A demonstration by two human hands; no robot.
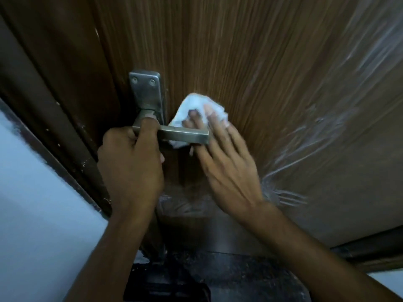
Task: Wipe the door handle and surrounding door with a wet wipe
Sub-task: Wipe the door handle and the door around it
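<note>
A brown wood-grain door [239, 51] fills the view. Its metal lever handle [185, 135] juts right from a steel backplate [145, 90]. My left hand [130, 162] grips the handle near its pivot, thumb on top. My right hand [226, 160] lies flat against the door behind the handle's free end, fingers spread and pressing a crumpled white wet wipe [192, 105] onto the wood. The handle crosses in front of the wipe and hides its middle.
Wrinkled clear plastic film [316, 127] covers the door's right and lower part. The dark door frame [50, 118] runs along the left, with a pale wall [32, 214] beside it. A dark speckled floor [218, 275] lies below.
</note>
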